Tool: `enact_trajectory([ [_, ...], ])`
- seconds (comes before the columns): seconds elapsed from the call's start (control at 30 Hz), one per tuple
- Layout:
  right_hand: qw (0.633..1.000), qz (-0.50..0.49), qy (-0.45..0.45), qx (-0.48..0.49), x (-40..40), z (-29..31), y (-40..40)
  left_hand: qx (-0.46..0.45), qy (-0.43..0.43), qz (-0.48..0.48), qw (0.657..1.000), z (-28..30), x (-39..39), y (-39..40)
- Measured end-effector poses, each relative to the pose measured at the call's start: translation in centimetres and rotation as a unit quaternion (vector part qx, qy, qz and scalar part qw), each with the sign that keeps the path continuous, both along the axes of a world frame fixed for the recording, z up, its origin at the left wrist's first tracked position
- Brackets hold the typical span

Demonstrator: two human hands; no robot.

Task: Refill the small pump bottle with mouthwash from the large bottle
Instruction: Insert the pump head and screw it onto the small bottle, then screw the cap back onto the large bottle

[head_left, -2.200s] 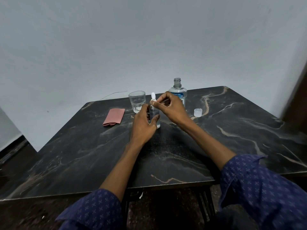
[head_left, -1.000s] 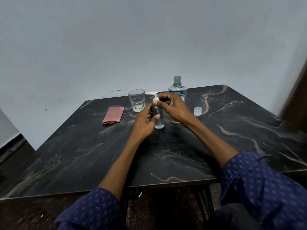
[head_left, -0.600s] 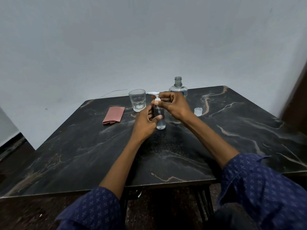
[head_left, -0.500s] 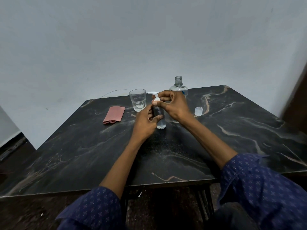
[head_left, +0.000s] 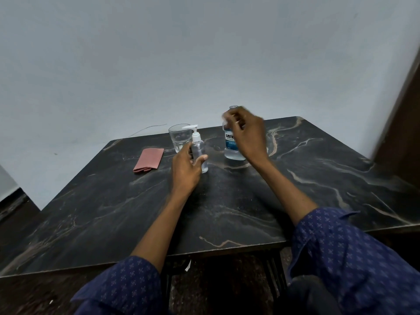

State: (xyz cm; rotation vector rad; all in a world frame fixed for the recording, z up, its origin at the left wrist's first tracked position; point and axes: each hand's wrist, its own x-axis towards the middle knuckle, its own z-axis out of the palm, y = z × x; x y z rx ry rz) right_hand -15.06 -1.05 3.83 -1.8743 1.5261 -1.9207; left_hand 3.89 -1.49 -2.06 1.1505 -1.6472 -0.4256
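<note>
1. Counted: 2 bottles, 1 drinking glass [head_left: 180, 137], 1 folded pink cloth [head_left: 149, 159], 2 hands.
2. Small pump bottle [head_left: 198, 148]: clear, upright mid-surface, white pump fitted, gripped low by left hand [head_left: 186, 171].
3. Large mouthwash bottle [head_left: 229, 144]: blue label, uncapped, just right of it on the dark marble surface [head_left: 227, 208].
4. Right hand [head_left: 246, 133] raised before the large bottle, blurred, fingers curled; cannot tell whether holding anything.
</note>
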Motion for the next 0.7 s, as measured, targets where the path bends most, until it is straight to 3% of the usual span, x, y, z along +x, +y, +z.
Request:
enact_trajectory([
  [0.1, 0.983, -0.167, -0.068, -0.027, -2.2, 0.6, 0.1, -0.002, 0.002, 0.023, 1.0, -0.4, 0.8, -0.5],
  [0.17, 0.968, -0.236, -0.078, 0.031, -4.4, 0.2, 0.0, 0.003, 0.004, 0.02, 1.0, -0.6, 1.0, -0.8],
  [0.3, 0.944, -0.178, -0.052, 0.272, -7.5, -1.5, -0.6, 0.006, 0.0, 0.022, 1.0, -1.0, 1.1, -1.1],
  [0.47, 0.896, -0.153, 0.037, 0.415, -7.7, -1.8, -1.8, 0.01, -0.013, 0.024, 1.0, -0.9, 1.2, -1.0],
  [0.6, 0.914, -0.142, 0.028, 0.379, -7.4, -3.0, -1.8, 0.02, -0.013, 0.043, 0.999, -0.7, 0.8, -0.7],
  [0.7, 0.937, -0.133, 0.005, 0.324, -6.8, -2.8, -1.5, -0.038, 0.009, 0.1, 0.994, -0.5, 0.7, -0.5],
])
